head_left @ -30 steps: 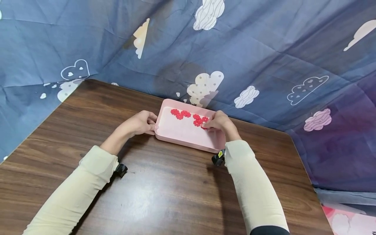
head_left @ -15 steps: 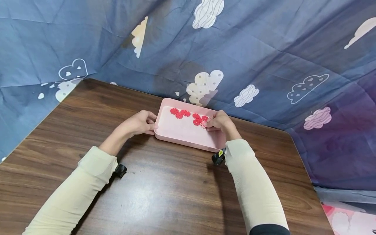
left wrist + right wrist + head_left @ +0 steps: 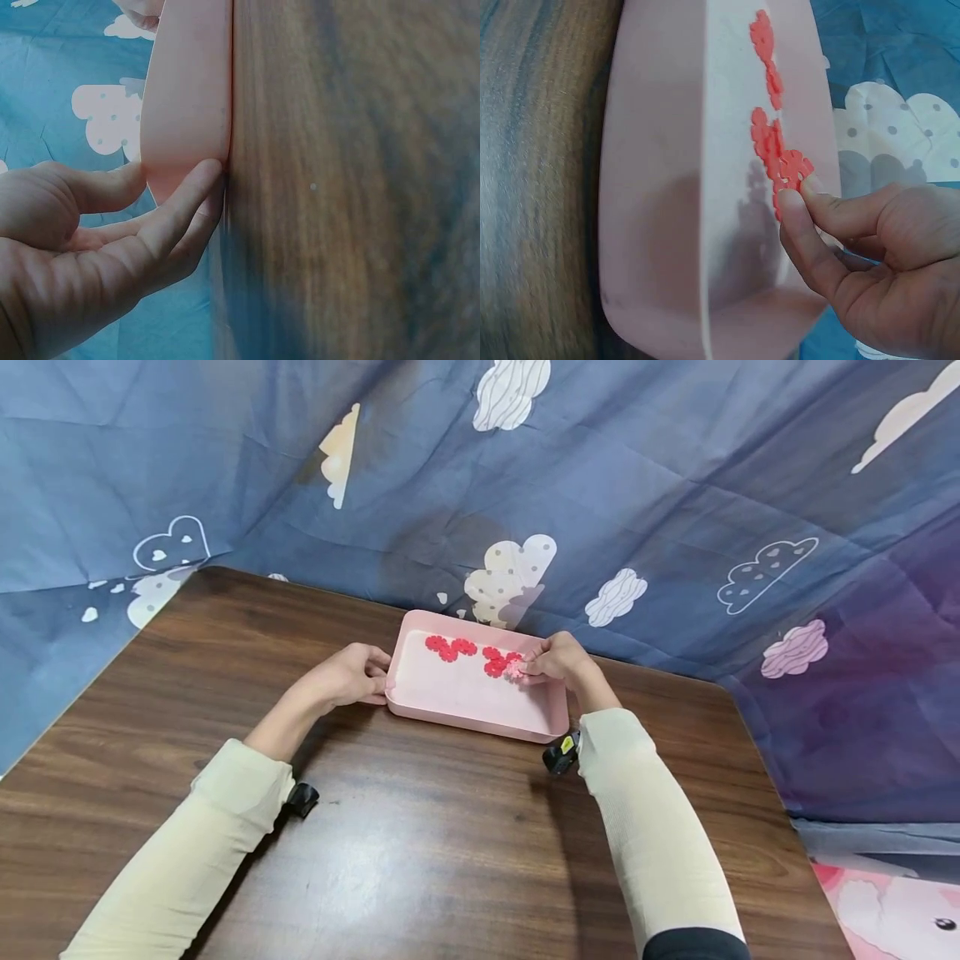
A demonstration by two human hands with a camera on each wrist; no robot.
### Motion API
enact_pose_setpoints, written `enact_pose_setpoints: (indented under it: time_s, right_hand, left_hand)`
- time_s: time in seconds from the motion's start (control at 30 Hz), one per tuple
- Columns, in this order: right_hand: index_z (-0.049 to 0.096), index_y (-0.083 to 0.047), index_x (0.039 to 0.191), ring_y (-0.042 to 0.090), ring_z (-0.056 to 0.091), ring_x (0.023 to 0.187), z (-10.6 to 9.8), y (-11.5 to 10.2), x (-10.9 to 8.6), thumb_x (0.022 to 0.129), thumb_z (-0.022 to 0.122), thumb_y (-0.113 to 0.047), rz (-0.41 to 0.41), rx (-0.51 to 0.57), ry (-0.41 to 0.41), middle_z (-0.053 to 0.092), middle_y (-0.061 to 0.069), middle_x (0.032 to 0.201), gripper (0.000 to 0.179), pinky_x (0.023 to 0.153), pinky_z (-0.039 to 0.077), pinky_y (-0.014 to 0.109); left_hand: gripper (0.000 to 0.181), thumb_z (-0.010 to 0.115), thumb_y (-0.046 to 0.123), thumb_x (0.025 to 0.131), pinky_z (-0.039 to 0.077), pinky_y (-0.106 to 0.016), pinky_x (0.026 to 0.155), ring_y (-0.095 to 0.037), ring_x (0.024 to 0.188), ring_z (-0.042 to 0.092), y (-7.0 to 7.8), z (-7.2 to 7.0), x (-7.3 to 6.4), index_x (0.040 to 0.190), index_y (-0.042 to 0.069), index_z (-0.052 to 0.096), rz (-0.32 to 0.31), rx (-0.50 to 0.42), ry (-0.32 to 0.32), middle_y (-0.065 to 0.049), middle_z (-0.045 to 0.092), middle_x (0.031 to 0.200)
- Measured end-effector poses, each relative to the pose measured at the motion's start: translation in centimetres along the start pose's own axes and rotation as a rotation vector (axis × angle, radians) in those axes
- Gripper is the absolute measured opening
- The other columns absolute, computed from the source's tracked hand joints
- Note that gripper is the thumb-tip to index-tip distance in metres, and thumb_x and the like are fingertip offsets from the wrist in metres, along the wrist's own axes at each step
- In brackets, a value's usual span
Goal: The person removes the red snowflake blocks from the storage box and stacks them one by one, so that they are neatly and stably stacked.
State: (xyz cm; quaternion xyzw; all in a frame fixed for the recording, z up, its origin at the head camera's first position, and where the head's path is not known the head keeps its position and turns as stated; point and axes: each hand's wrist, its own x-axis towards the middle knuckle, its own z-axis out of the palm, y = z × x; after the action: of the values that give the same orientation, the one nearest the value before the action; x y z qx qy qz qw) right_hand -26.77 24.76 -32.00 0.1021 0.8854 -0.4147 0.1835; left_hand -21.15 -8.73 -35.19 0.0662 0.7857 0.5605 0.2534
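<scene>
A shallow pink tray (image 3: 465, 718) lies on the wooden table. My left hand (image 3: 347, 677) holds its left end, thumb at the rim and fingers against the outer wall in the left wrist view, where the tray wall (image 3: 187, 90) shows close up. Over the tray's right half, my right hand (image 3: 557, 662) pinches a red snowflake-shaped building disc (image 3: 795, 166) between thumb and index finger. That disc is tilted up beside a cluster of red discs (image 3: 492, 662) on the tray floor. Farther left in the tray lies another red disc group (image 3: 448, 647).
The dark wooden table (image 3: 420, 843) extends toward me in front of the tray. Close behind the tray hangs a blue cloth (image 3: 420, 552) printed with clouds. Black wrist cameras (image 3: 561, 755) sit under both sleeves.
The disc in my right fingers has turned to show a paler, glinting face and stays beside the right cluster. My left hand keeps its place at the tray; the head view has shifted slightly.
</scene>
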Motion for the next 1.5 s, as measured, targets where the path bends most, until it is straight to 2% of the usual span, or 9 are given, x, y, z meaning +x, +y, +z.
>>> enact_pose_setpoints:
  time_s: [0.17, 0.3, 0.43, 0.6, 0.87, 1.03, 1.2, 1.4, 1.5]
  right_hand:
    - [0.066, 0.008, 0.098, 0.009, 0.072, 0.064, -1.2, 0.5, -0.6, 0.095, 0.070, 0.012, -0.001, -0.009, 0.003, 0.065, 0.007, 0.077, 0.006, 0.078, 0.070, 0.027]
    - [0.067, 0.011, 0.102, 0.008, 0.071, 0.064, -2.4, 0.7, -1.1, 0.096, 0.070, 0.012, 0.008, -0.011, 0.007, 0.068, 0.004, 0.071, 0.007, 0.068, 0.066, 0.020]
    - [0.065, 0.014, 0.112, 0.008, 0.072, 0.065, -3.8, 0.3, -1.8, 0.097, 0.068, 0.012, 0.013, 0.036, -0.010, 0.071, 0.003, 0.073, 0.015, 0.071, 0.068, 0.022]
    - [0.062, 0.013, 0.111, 0.010, 0.072, 0.063, -5.7, 0.3, -2.6, 0.098, 0.066, 0.015, 0.028, 0.095, -0.002, 0.070, 0.004, 0.074, 0.014, 0.069, 0.068, 0.022]
    - [0.060, 0.010, 0.104, 0.010, 0.072, 0.062, -8.4, 3.7, -2.9, 0.099, 0.060, 0.019, 0.150, 0.172, -0.016, 0.069, 0.003, 0.071, 0.010, 0.067, 0.067, 0.020]
    - [0.061, 0.009, 0.105, 0.010, 0.072, 0.064, -8.7, 6.6, -2.8, 0.099, 0.057, 0.021, 0.232, 0.174, 0.000, 0.070, 0.002, 0.073, 0.014, 0.072, 0.068, 0.021]
    - [0.064, 0.010, 0.104, 0.010, 0.072, 0.061, -8.2, 8.7, -2.5, 0.100, 0.057, 0.019, 0.268, 0.153, 0.026, 0.068, 0.001, 0.071, 0.012, 0.070, 0.068, 0.022]
    - [0.067, 0.013, 0.116, 0.009, 0.074, 0.061, -7.9, 9.4, -2.5, 0.100, 0.066, 0.007, 0.282, 0.115, 0.085, 0.069, 0.004, 0.076, 0.017, 0.071, 0.069, 0.022]
    - [0.066, 0.010, 0.114, 0.009, 0.075, 0.062, -7.9, 9.5, -2.5, 0.100, 0.068, 0.002, 0.290, 0.123, 0.100, 0.068, 0.005, 0.080, 0.016, 0.074, 0.069, 0.023]
  left_hand:
    - [0.049, 0.052, -0.005, 0.108, 0.061, -0.046, 0.112, -0.022, 0.101, 0.065, 0.1, 0.3, 0.0, 0.153, -0.019, 0.038, 0.010, 0.013, -0.007, -0.025, 0.054, 0.122]
    - [0.050, 0.053, -0.004, 0.108, 0.062, -0.043, 0.110, -0.024, 0.102, 0.065, 0.1, 0.3, -0.1, 0.153, -0.019, 0.038, 0.010, 0.037, -0.010, -0.026, 0.054, 0.123]
    - [0.051, 0.054, -0.003, 0.108, 0.062, -0.044, 0.110, -0.025, 0.104, 0.066, 0.2, 0.1, -0.2, 0.154, -0.018, 0.037, 0.007, 0.049, -0.008, -0.026, 0.053, 0.124]
    - [0.053, 0.053, -0.002, 0.109, 0.060, -0.047, 0.113, -0.027, 0.108, 0.065, 0.1, -0.1, -0.3, 0.156, -0.019, 0.034, 0.003, 0.031, -0.019, -0.027, 0.052, 0.126]
    - [0.055, 0.051, -0.005, 0.109, 0.059, -0.048, 0.113, -0.034, 0.116, 0.066, -0.1, -0.2, -0.3, 0.157, -0.020, 0.029, 0.014, 0.021, -0.034, -0.032, 0.050, 0.132]
    - [0.054, 0.050, -0.005, 0.109, 0.059, -0.048, 0.112, -0.034, 0.115, 0.066, 0.1, -0.1, -0.4, 0.157, -0.021, 0.030, 0.020, 0.027, -0.039, -0.032, 0.049, 0.131]
    - [0.053, 0.049, -0.005, 0.110, 0.058, -0.047, 0.114, -0.034, 0.118, 0.065, 0.1, -0.2, -0.4, 0.157, -0.019, 0.030, 0.006, 0.015, -0.047, -0.030, 0.049, 0.131]
    - [0.053, 0.051, -0.004, 0.110, 0.060, -0.045, 0.112, -0.031, 0.115, 0.066, 0.0, -0.2, -0.3, 0.157, -0.019, 0.032, 0.001, 0.023, -0.044, -0.031, 0.050, 0.133]
    - [0.054, 0.051, -0.003, 0.110, 0.060, -0.045, 0.112, -0.031, 0.116, 0.066, 0.1, -0.2, -0.3, 0.157, -0.019, 0.031, 0.001, 0.029, -0.044, -0.031, 0.050, 0.134]
